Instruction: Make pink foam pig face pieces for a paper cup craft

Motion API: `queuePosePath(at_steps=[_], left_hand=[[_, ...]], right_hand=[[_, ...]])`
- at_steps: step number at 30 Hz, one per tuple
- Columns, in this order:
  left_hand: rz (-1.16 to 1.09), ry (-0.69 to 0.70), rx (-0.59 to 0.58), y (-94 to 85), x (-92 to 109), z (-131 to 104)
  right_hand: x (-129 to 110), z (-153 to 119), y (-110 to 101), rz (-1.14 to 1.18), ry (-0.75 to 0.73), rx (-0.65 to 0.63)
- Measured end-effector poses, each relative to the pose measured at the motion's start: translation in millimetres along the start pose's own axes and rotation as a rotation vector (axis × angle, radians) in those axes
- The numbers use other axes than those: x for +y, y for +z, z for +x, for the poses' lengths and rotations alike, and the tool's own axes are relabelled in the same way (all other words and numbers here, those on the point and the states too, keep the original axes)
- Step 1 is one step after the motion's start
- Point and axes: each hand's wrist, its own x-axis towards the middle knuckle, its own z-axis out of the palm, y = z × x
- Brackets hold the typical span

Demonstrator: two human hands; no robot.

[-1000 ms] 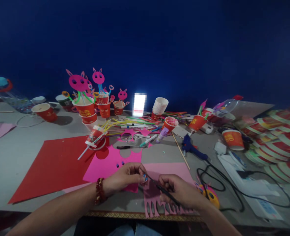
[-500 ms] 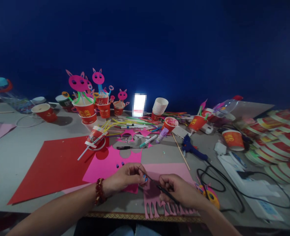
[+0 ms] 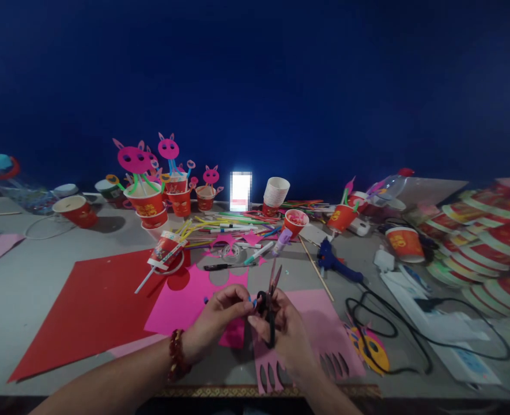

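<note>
Near the front of the table my left hand (image 3: 220, 316) is closed in a pinch on a small blue piece (image 3: 253, 302), mostly covered by the fingertips. Just to its right, my right hand (image 3: 287, 334) is wrapped round a pair of scissors (image 3: 274, 281). The scissors' blades point up and away from me, slightly parted, and the black handles lie against the fingers. Both hands are close together above a light pink sheet (image 3: 319, 314) with oval cutouts along its front edge. A bright pink sheet (image 3: 174, 308) with round cutouts lies partly under my left hand.
A large red sheet (image 3: 86, 311) lies on the left. Pink-faced figures stand in red paper cups (image 3: 144, 202) behind it. Straws and pens (image 3: 229, 227) are spread across the middle. On the right are a blue glue gun (image 3: 336, 262), its black cable, a power strip (image 3: 440, 328) and stacked cups (image 3: 488, 248).
My right hand has turned the scissors from pointing toward my left hand to blades upward. It has moved closer to my left hand, which still pinches the blue piece. The view has shifted slightly.
</note>
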Motion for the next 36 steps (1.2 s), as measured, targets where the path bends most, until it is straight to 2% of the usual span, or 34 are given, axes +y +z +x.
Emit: queuePosePath(at_steps=[4, 10, 15, 20, 28, 36], left_hand=[[0.01, -0.014, -0.013, -1.5, -1.9, -1.9], [0.124, 0.014, -0.103, -1.1, 7.4, -4.4], [0.15, -0.046, -0.091, 0.2, 10.6, -3.2], [0.191, -0.039, -0.106, 1.7, 12.1, -3.3], [0.233, -0.089, -0.152, 2.3, 13.6, -3.6], [0.245, -0.046, -0.107, 2.5, 11.9, -4.1]], right_hand=[[5.4, 1.5, 3.2, 0.013, -0.019, 0.069], [-5.0, 6.3, -6.9, -0.083, 0.007, -0.062], [-15.4, 9.5, -10.3, -0.156, 0.055, -0.135], [-19.5, 13.7, -15.7, -0.154, 0.02, -0.106], [-13.1, 18.2, -17.1, -0.227, -0.056, -0.106], [-6.0, 10.9, -25.1, -0.194, -0.058, -0.074]])
